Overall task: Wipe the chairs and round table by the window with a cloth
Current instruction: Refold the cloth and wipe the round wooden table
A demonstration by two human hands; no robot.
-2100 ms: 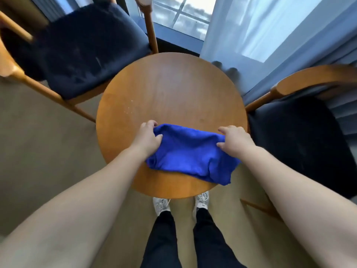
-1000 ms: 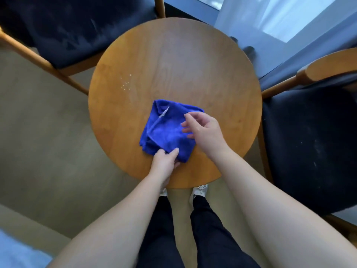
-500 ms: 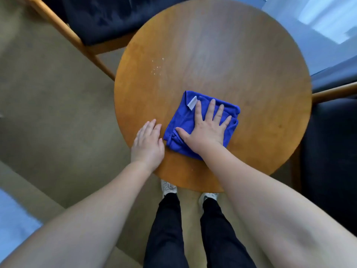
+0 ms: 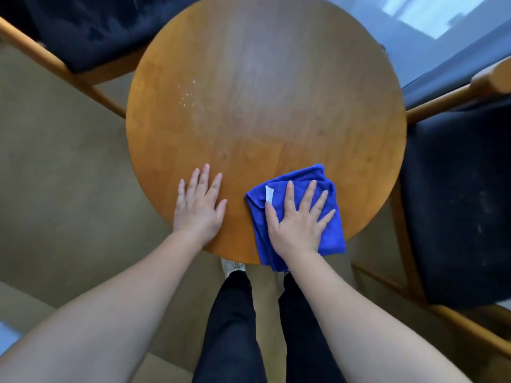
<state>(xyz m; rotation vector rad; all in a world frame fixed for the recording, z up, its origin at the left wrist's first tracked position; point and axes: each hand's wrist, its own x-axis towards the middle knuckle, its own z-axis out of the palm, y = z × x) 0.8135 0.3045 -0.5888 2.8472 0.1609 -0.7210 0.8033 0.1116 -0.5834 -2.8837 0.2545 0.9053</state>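
- Cloth (image 4: 302, 175) first: blue, folded into a thick pad, lying at about five o'clock on the round table (image 4: 262, 92), with its near edge hanging just over the rim towards me.
- Right hand (image 4: 297, 222) is flat on top of it, fingers spread wide and straight, palm pressing down. There's no pinch or curl, and a white label (image 4: 269, 194) shows beside my thumb.
- Left hand (image 4: 197, 208) is at seven o'clock, flat on bare wood with the fingers straight and close together. It's just beside the cloth, not touching it, and I'd say it's bracing the table.
- Progress, as I judge it: we're only at the near edge. Pale specks (image 4: 188, 92) sit at ten o'clock on the top, well apart from the cloth, so that patch looks unwiped.
- The centre and the far half up to twelve o'clock show a dull sheen, but I can't tell whether that's wiped or just window light.
- Chairs are untouched from what I can see: one dark-cushioned chair (image 4: 91, 29) at eleven o'clock, and another chair (image 4: 456, 203) at three o'clock with faint pale marks on its seat.
- So most of the job is left: the rest of the tabletop, then both chairs.
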